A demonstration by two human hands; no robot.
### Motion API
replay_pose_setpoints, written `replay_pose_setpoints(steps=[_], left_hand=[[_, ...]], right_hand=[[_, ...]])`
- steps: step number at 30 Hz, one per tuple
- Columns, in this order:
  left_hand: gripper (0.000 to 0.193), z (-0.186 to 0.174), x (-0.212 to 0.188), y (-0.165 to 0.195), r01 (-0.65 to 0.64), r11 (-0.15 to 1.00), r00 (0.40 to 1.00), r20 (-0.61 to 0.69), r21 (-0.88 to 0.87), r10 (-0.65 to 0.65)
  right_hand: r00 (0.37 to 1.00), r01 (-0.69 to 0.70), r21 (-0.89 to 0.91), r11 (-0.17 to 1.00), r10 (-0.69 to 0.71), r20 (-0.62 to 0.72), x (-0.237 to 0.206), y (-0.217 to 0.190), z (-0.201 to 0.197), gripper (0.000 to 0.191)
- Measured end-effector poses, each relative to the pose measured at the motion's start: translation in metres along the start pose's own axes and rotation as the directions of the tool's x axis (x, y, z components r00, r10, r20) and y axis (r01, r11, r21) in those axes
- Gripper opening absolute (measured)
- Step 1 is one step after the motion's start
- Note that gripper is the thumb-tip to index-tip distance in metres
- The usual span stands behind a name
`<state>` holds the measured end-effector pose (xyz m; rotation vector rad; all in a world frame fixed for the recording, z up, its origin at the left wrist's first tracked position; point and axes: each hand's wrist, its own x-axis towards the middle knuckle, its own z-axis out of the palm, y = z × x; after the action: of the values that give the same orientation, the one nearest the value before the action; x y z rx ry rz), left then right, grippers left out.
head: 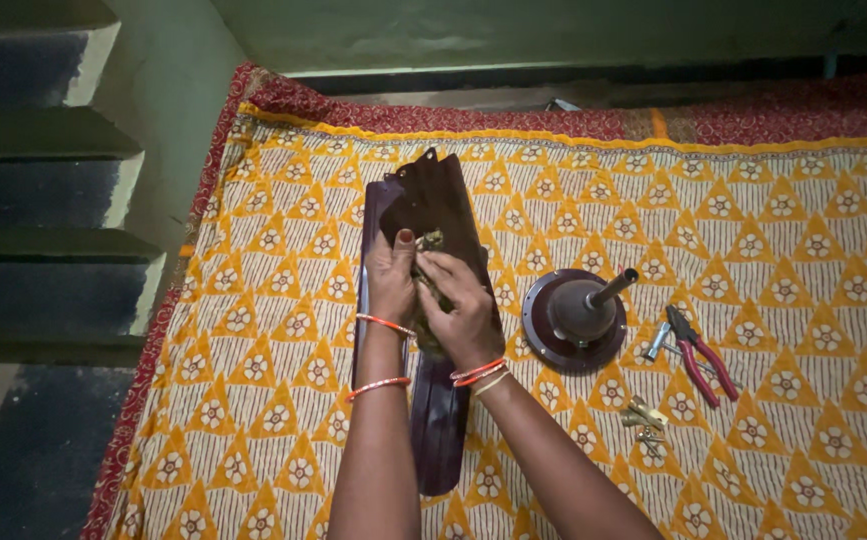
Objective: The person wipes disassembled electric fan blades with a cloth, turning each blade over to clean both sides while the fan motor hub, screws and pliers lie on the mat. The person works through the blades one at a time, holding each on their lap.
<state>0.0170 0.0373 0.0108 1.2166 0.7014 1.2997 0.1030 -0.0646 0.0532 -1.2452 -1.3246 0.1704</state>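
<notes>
A stack of dark maroon fan blades [433, 215] lies lengthwise on the yellow patterned cloth [773, 230], its far end pointing toward the wall and its near end running down between the person's forearms — flat on the cloth so both hands can work from above without having to carry it. The left hand [391, 280] presses on the left side of the blades, thumb up and fingers curled over the surface, apparently steadying the stack. The right hand [461, 300] is closed narrowly around a small brass-coloured fitting [431, 240] at the middle of the blades; what exactly the fingertips pinch is hidden. To the right, near but not touching, sits the round motor housing [573, 320] with its shaft tilted up, and farther right the red-handled pliers [698, 355] and a cluster of brass screws [645, 418] — all within easy reach. Dark steps [38, 190] rise at the left.
</notes>
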Motion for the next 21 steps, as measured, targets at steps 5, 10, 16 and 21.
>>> replay_pose_setpoints(steps=[5,10,16,21], left_hand=[[0.048,0.003,-0.005,0.006,0.053,0.997,0.998,-0.014,-0.047,-0.054],[0.042,0.0,-0.006,0.004,0.064,0.998,0.998,-0.024,-0.013,-0.065],[0.038,-0.004,-0.002,-0.02,0.073,0.995,0.997,0.003,-0.061,-0.073],[0.038,0.001,-0.006,-0.02,0.104,0.98,0.995,0.009,-0.171,-0.104]], right_hand=[[0.999,-0.031,-0.066,0.997,0.031,-0.009,-0.01,0.002,-0.003,0.036],[0.993,-0.115,-0.081,0.99,0.116,-0.002,-0.007,0.002,-0.002,0.035],[0.998,0.012,-0.006,1.0,-0.013,-0.069,0.024,-0.003,0.005,0.036],[0.998,0.037,-0.041,0.998,-0.039,-0.051,0.026,-0.005,0.003,0.038]])
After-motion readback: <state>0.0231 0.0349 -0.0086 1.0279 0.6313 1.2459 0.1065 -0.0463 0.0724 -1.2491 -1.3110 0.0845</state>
